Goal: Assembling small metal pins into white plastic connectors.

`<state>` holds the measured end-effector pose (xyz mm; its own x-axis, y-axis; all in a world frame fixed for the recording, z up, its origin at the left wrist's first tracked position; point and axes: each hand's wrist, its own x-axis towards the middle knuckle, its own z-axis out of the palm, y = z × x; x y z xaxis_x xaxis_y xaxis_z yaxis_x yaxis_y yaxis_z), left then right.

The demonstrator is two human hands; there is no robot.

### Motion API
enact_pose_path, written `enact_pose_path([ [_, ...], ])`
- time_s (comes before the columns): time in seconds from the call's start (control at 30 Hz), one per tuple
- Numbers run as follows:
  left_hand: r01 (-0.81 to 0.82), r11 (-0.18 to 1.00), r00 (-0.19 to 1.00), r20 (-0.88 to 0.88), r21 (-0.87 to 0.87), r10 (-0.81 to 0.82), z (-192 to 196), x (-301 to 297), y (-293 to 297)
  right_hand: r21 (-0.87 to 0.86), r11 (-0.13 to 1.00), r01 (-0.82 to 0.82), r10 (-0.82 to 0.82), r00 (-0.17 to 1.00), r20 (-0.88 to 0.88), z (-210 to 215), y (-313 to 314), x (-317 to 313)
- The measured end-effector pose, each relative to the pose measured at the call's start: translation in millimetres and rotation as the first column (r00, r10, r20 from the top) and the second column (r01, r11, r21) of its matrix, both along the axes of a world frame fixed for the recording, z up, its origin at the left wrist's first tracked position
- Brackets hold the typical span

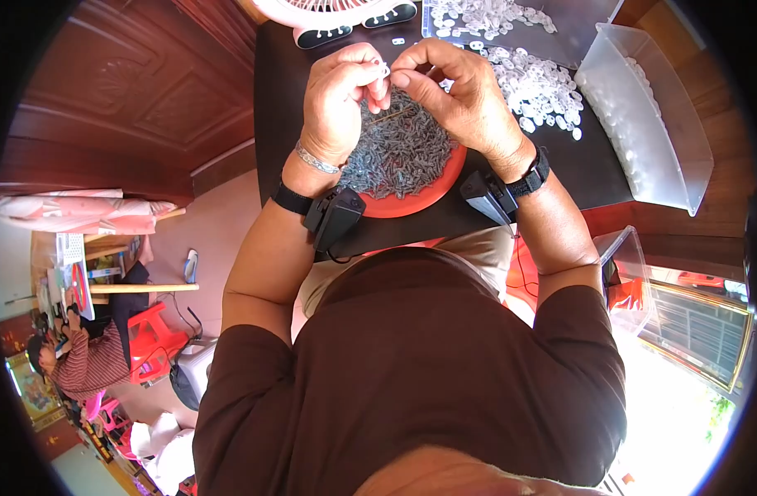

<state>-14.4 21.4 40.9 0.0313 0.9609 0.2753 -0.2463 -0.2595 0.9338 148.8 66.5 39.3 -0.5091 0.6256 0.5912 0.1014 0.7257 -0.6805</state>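
Note:
Above a round red tray [432, 194], my hands are raised close together. My left hand [335, 99] pinches a small whitish plastic piece [385, 71] between thumb and fingertips. Just beside it, the thumb and forefinger of my right hand [461, 99] are pressed together; whatever they hold is too small to make out. Many small grey, slender pieces [395, 161] fill the tray below. A thin brownish stick [392, 115] lies on top of them. To the right of my right hand spreads a pile of clear oval plastic pieces [540, 87].
The dark table [279, 99] also carries a white fan [333, 12], a tub [573, 41] with more clear pieces, and a translucent bin [672, 140] at the right. Another person [89, 355] sits at far left, near a red stool [155, 339].

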Motion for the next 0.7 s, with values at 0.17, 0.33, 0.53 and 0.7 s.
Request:
enact_pose_path([
  [0.17, 0.022, 0.999, 0.998, -0.062, 0.033, -0.02, -0.2, -1.5, 1.0, -0.052, 0.998, -0.042, 0.036, 0.994, -0.101, 2.3, 0.7, 1.7],
  [0.33, 0.022, 0.998, 0.987, -0.162, 0.063, -0.011, -1.3, -1.9, 0.3, -0.057, 0.997, -0.052, 0.049, 0.998, -0.049, 5.3, 2.6, 6.4],
  [0.53, 0.036, 0.997, 0.982, -0.19, 0.063, -0.024, -2.6, -3.6, 1.5, -0.001, 0.999, -0.038, 0.038, 0.999, 0.02, 5.2, 3.5, 6.7],
  [0.7, 0.024, 0.997, 0.977, -0.214, 0.071, -0.008, -3.0, -3.2, 1.3, 0.016, 0.999, -0.05, 0.05, 0.999, -0.014, 4.3, 5.0, 6.5],
])
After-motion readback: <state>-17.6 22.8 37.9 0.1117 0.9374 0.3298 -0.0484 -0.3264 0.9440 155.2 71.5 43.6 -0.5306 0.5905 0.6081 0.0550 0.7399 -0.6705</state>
